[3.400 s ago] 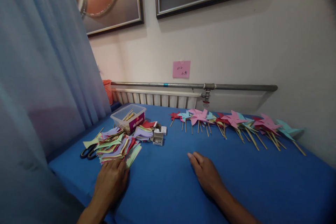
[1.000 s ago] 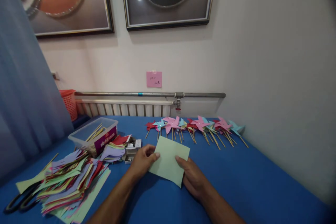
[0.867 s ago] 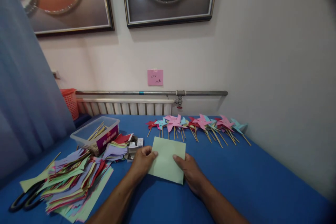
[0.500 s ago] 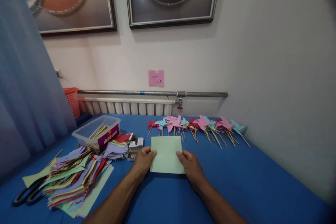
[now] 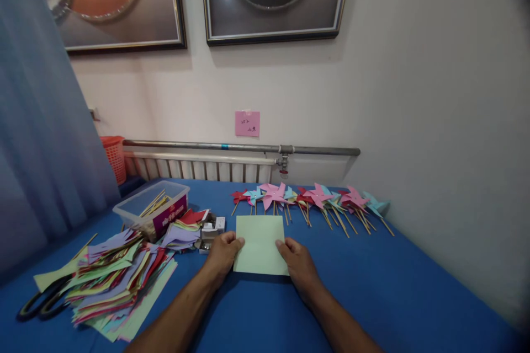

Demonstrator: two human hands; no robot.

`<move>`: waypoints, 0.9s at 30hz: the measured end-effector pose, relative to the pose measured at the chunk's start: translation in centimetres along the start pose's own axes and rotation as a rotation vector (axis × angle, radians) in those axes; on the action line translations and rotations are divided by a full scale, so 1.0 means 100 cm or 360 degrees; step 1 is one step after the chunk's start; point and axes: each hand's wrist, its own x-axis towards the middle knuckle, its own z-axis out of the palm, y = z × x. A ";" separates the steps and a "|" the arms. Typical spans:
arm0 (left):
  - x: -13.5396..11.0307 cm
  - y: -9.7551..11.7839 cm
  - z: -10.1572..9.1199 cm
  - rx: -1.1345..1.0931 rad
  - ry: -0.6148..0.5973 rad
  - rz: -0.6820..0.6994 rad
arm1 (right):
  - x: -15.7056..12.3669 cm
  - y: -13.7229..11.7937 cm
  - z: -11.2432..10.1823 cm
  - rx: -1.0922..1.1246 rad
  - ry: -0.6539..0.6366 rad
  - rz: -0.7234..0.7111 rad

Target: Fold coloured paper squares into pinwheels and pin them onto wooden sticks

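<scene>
A pale green paper square [image 5: 260, 242] lies flat on the blue table [image 5: 393, 298] in front of me. My left hand [image 5: 221, 253] pinches its left edge, thumb on top. My right hand [image 5: 300, 265] grips its right edge the same way. Just left of my left hand sits a small white box [image 5: 212, 227]. Beyond the sheet, a row of finished paper pinwheels [image 5: 314, 198] on wooden sticks lies along the far side of the table.
A heap of coloured cut paper [image 5: 120, 276] covers the left of the table, with black scissors [image 5: 39, 306] at its left end. A clear plastic tub [image 5: 151, 210] holds wooden sticks. A radiator and pipe [image 5: 240, 149] run along the wall; an orange basket [image 5: 112, 157] stands behind a blue curtain [image 5: 45, 138].
My left hand left the paper heap and both hands took up a green sheet. Over the last second the tilted sheet was turned square and laid flat on the table.
</scene>
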 end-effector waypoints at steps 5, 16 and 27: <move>0.000 0.001 0.001 -0.0015 0.0002 0.0007 | 0.003 0.004 -0.004 -0.0011 -0.0034 0.0022; 0.001 0.001 0.001 -0.0078 -0.0081 -0.0048 | 0.006 0.013 0.004 0.0196 -0.0117 0.0043; 0.001 -0.002 -0.002 -0.0120 -0.0105 -0.0050 | -0.001 0.004 0.001 0.0031 -0.0072 0.0007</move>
